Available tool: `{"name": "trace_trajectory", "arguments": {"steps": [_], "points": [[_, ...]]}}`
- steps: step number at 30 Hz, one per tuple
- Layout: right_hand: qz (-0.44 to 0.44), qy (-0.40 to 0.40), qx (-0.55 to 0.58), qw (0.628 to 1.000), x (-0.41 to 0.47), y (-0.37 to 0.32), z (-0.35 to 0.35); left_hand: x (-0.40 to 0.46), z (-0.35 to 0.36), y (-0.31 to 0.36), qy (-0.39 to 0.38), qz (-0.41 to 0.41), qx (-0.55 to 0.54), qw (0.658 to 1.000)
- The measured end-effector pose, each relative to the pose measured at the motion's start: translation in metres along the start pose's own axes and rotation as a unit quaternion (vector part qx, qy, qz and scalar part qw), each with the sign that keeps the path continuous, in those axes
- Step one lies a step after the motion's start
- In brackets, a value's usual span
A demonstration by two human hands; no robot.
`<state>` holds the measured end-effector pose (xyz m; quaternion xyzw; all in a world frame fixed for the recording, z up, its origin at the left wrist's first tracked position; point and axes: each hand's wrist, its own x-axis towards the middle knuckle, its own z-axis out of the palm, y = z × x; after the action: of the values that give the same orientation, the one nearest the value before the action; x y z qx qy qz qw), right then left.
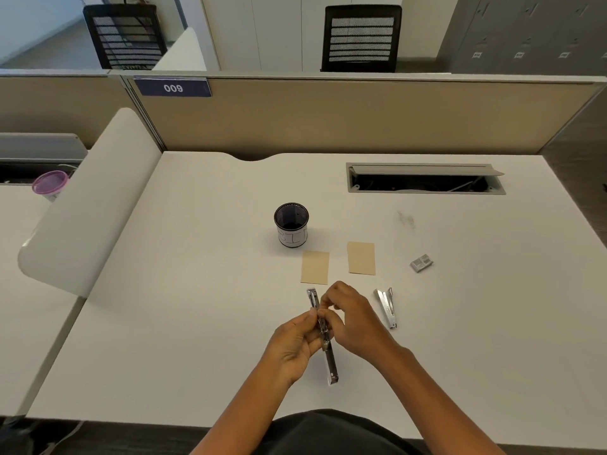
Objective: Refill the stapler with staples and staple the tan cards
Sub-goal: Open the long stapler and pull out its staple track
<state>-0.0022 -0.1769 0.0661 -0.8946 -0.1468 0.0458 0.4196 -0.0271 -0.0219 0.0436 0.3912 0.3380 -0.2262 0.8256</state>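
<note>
Together both hands point(297, 343) point(353, 318) grip the slim, shiny metal stapler point(323, 336).

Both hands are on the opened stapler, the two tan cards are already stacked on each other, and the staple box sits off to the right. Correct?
Not quite. The head view shows the two tan cards lying side by side, apart, not stacked. Both hands hold the stapler; staple box right.
</note>
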Motion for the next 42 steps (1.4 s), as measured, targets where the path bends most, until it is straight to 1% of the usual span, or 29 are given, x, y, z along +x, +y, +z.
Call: {"name": "trace_trajectory", "arguments": {"steps": [2,8,13,16,20,22,23,25,27,30,32,35,38,42], "points": [[-0.015,0.014,-0.01,1.0,-0.003,-0.001,0.002,0.001,-0.002,0.0,-0.002,-0.001,-0.014,1.0],[-0.041,0.064,-0.01,0.997,-0.009,-0.004,0.008,0.003,-0.006,-0.001,-0.01,0.002,-0.009,1.0],[-0.056,0.103,-0.011,0.993,-0.014,-0.011,0.012,0.002,-0.008,0.002,-0.041,0.0,-0.035,0.999],[-0.07,0.11,-0.007,0.991,-0.02,-0.014,0.013,0.004,-0.008,0.007,-0.039,0.002,-0.066,0.997],[-0.076,0.1,-0.013,0.992,-0.026,-0.018,0.014,0.004,-0.011,0.009,-0.037,0.004,-0.074,0.997],[-0.055,0.098,0.029,0.993,-0.024,-0.023,0.01,0.003,-0.012,0.008,-0.053,0.004,-0.075,0.996],[-0.029,0.101,0.056,0.993,-0.021,-0.025,0.008,0.002,-0.013,0.007,-0.059,0.006,-0.071,0.996],[0.051,0.097,0.092,0.99,-0.015,-0.029,0.005,0.002,-0.012,0.008,-0.058,0.012,-0.063,0.996],[0.125,0.087,0.101,0.983,-0.009,-0.03,0.003,0.003,-0.01,0.01,-0.06,0.021,-0.064,0.996],[0.188,0.074,0.081,0.976,-0.001,-0.029,0.001,0.002,-0.006,0.013,-0.073,0.029,-0.048,0.996],[0.205,0.06,0.058,0.975,0.004,-0.029,0.002,0.0,-0.004,0.015,-0.08,0.035,-0.032,0.996],[0.205,0.047,0.015,0.978,0.007,-0.03,0.004,-0.002,-0.002,0.014,-0.086,0.038,-0.014,0.995],[0.195,0.057,-0.002,0.979,0.007,-0.03,0.005,-0.003,0.0,0.015,-0.088,0.045,-0.012,0.995],[0.171,0.081,0.006,0.982,0.003,-0.031,0.005,-0.004,0.002,0.017,-0.091,0.061,-0.008,0.994]]}}
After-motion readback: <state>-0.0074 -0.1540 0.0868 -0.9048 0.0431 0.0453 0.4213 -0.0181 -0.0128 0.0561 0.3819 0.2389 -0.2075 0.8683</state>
